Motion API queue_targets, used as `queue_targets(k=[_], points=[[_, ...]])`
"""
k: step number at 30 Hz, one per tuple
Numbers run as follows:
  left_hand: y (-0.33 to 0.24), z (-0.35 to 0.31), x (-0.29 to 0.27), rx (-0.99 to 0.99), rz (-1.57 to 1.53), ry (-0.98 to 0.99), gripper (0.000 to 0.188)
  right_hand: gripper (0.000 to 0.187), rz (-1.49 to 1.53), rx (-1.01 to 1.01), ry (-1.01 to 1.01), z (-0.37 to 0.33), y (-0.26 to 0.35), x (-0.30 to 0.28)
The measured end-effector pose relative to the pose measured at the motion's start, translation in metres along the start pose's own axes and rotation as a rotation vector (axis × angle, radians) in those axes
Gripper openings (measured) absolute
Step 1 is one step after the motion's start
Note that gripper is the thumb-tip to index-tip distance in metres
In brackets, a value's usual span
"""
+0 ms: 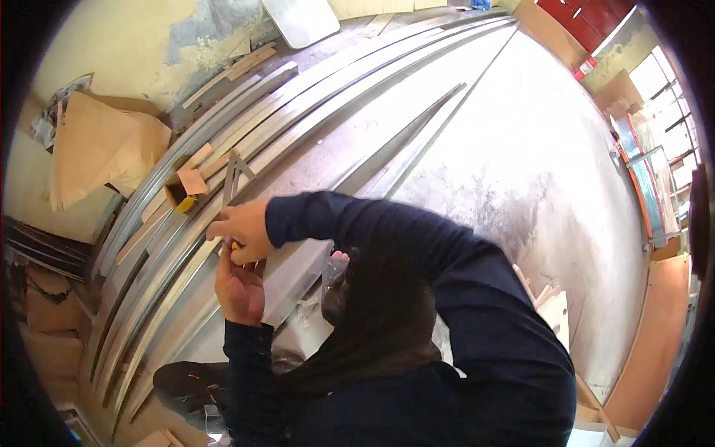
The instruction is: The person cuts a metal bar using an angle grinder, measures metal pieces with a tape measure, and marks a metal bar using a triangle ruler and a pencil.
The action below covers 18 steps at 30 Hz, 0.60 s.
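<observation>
Pale floor (477, 164) lined with long metal strips (335, 104)

Right hand (249, 227) has its bent fingers closed on a small orange thing (237, 245), over the strips, just above the left hand (242, 294), whose fingertips are hidden; I cannot tell if they grip. Nearby stand a V-shaped metal piece (229, 182) and a brown box (195, 181).

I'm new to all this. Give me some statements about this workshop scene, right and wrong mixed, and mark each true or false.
1. The left hand and right hand are close together. True.
2. Both sleeves are bright yellow. False: the sleeves are dark blue.
3. A small orange thing shows at the right hand's fingers. True; what it is cannot be told.
4. Only one long strip is in view. False: several long strips lie side by side.
5. A grey V-shaped piece is just beyond the right hand. True.
6. The small open box is green. False: the small open box is brown.
</observation>
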<state>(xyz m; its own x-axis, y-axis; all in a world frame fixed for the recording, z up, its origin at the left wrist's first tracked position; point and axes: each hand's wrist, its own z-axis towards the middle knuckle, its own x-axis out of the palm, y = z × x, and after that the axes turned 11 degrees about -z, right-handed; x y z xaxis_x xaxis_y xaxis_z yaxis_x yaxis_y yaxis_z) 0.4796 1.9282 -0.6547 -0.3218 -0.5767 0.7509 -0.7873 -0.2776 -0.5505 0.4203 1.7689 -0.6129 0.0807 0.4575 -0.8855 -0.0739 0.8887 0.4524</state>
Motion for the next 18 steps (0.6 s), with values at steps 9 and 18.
queue_targets(k=[9, 18], points=[[0.021, 0.004, -0.084, -0.154, -0.217, 0.169, 0.029, 0.058, 0.006, -0.085, 0.152, -0.001, -0.015, 0.067], [0.034, 0.016, -0.114, -0.037, -0.051, -0.177, 0.019, 0.04, -0.158, 0.007, 0.402, 0.004, -0.023, 0.059]])
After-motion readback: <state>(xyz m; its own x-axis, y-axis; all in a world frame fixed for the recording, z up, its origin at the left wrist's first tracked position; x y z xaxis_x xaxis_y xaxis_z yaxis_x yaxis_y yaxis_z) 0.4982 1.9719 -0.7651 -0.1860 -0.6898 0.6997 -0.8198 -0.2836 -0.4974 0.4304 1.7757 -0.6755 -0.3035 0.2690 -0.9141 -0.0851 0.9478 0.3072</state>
